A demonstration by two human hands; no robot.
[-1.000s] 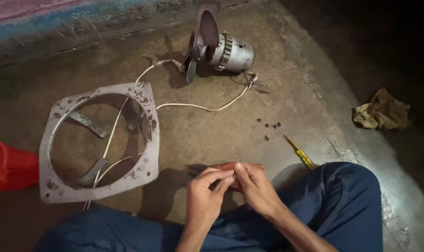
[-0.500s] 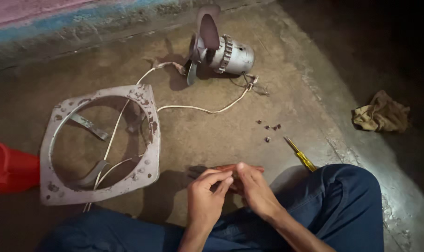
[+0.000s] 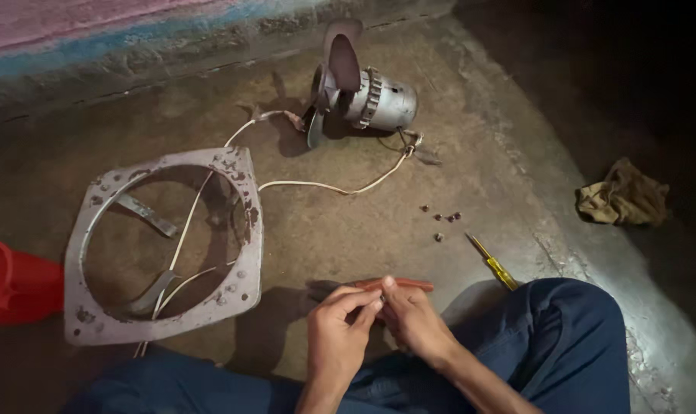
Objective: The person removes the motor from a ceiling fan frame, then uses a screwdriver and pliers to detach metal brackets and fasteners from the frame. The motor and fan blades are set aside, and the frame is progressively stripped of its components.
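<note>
A thin reddish tool (image 3: 398,285) is pinched at its near end between both hands, the left hand (image 3: 339,331) and right hand (image 3: 415,322) closed together above the floor (image 3: 348,230). Fingertips are best kept close, so small parts by the screws (image 3: 440,218) are not dropped.

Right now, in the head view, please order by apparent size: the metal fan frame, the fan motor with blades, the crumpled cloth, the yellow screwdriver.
1. Metal fan frame, clearly largest.
2. Fan motor with blades.
3. Crumpled cloth, somewhat smaller, partly in shadow.
4. Yellow screwdriver, smallest; its end is hidden behind the knee.
</note>
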